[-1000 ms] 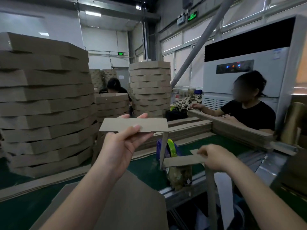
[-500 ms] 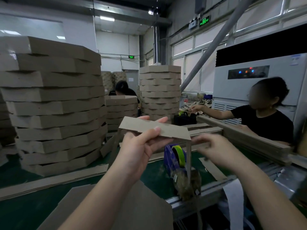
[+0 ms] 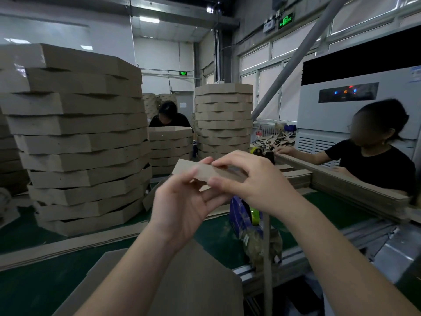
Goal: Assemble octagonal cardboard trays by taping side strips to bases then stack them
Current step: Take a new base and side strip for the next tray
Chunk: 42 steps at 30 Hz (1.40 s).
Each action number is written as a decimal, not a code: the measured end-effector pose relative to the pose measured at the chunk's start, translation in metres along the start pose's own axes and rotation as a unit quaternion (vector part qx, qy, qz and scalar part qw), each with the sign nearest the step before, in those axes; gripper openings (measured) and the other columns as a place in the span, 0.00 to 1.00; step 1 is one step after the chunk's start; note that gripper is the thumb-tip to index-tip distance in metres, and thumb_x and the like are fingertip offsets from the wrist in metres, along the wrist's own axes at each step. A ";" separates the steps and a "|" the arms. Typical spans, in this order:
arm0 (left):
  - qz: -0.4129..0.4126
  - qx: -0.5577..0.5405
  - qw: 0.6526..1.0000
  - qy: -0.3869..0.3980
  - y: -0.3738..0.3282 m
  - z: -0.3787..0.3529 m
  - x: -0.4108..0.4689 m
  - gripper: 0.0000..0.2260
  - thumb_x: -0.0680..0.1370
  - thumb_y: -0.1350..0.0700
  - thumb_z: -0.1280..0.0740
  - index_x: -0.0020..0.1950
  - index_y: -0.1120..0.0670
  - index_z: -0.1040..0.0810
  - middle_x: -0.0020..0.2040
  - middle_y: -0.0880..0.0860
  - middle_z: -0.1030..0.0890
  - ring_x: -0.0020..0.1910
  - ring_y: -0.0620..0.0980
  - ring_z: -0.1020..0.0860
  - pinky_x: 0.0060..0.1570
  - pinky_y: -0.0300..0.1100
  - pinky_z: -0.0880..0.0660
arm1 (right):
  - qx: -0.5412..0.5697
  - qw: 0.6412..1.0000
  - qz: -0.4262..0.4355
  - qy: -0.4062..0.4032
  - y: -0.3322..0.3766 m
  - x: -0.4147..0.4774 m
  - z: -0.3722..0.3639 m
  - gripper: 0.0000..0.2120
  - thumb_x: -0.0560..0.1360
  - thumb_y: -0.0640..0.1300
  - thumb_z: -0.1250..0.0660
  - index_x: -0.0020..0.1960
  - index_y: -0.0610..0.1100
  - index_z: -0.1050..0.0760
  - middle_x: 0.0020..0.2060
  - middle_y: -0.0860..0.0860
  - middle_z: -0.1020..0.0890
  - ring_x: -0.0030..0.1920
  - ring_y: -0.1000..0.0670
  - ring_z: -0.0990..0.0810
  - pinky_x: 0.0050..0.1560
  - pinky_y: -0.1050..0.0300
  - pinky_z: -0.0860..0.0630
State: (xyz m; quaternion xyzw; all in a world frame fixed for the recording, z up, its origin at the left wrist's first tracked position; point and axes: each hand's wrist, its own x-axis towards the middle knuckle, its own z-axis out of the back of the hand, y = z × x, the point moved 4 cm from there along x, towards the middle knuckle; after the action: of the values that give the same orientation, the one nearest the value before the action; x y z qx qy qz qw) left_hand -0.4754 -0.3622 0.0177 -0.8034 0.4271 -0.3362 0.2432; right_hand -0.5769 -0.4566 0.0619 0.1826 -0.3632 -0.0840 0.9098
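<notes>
Left hand (image 3: 182, 201) and right hand (image 3: 257, 183) both pinch one side strip (image 3: 200, 172), held up above the bare base (image 3: 182, 281) on the counter (image 3: 34, 281); nothing looks taped to it yet, though stacks of finished trays (image 3: 75, 137) stand behind

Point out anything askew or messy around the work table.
The tall tray stack at left is uneven: layers sit twisted and offset, corners overhanging. A heap of cardboard scraps lies jumbled by the far window. Nothing looks spilled.

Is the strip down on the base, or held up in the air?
Held up. The left hand and right hand both pinch the strip, clear above the base.
</notes>
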 end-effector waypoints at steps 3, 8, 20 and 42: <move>0.013 -0.015 0.999 -0.036 -0.002 0.007 -0.003 0.34 0.70 0.39 0.31 0.68 0.59 0.29 0.61 0.61 0.20 0.55 0.65 0.19 0.48 0.56 0.21 | 0.000 1.000 -0.014 0.007 -0.006 0.000 0.006 0.32 0.60 0.76 0.36 0.57 0.59 0.21 0.51 0.66 0.22 0.53 0.64 0.25 0.50 0.58 0.25; -0.010 -0.069 0.993 -0.094 -0.001 0.016 -0.002 0.26 0.78 0.39 0.40 0.67 0.57 0.27 0.59 0.61 0.19 0.54 0.67 0.19 0.45 0.55 0.20 | -0.012 0.999 -0.042 0.021 -0.013 0.001 0.014 0.32 0.57 0.77 0.36 0.55 0.62 0.21 0.47 0.69 0.21 0.48 0.67 0.25 0.45 0.62 0.26; -0.108 -0.100 0.985 -0.090 -0.024 0.006 -0.007 0.15 0.81 0.62 0.48 0.67 0.65 0.34 0.55 0.67 0.19 0.52 0.63 0.18 0.41 0.44 0.19 | 0.073 0.988 -0.085 0.109 -0.036 -0.003 0.016 0.26 0.60 0.74 0.32 0.56 0.67 0.24 0.43 0.64 0.22 0.44 0.64 0.25 0.41 0.65 0.30; -0.100 -0.027 0.987 -0.122 -0.025 0.032 -0.042 0.19 0.81 0.49 0.45 0.64 0.61 0.32 0.56 0.65 0.18 0.53 0.64 0.18 0.42 0.48 0.19 | 0.241 0.961 -0.077 0.116 -0.038 -0.009 -0.020 0.21 0.60 0.66 0.27 0.51 0.61 0.20 0.44 0.59 0.17 0.44 0.56 0.18 0.42 0.61 0.22</move>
State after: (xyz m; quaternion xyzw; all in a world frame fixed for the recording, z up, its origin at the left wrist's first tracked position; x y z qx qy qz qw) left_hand -0.4560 -0.3107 -0.0003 -0.8832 0.3209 -0.2463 0.2372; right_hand -0.5706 -0.4833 0.0276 0.4321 -0.2498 -0.0426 0.8655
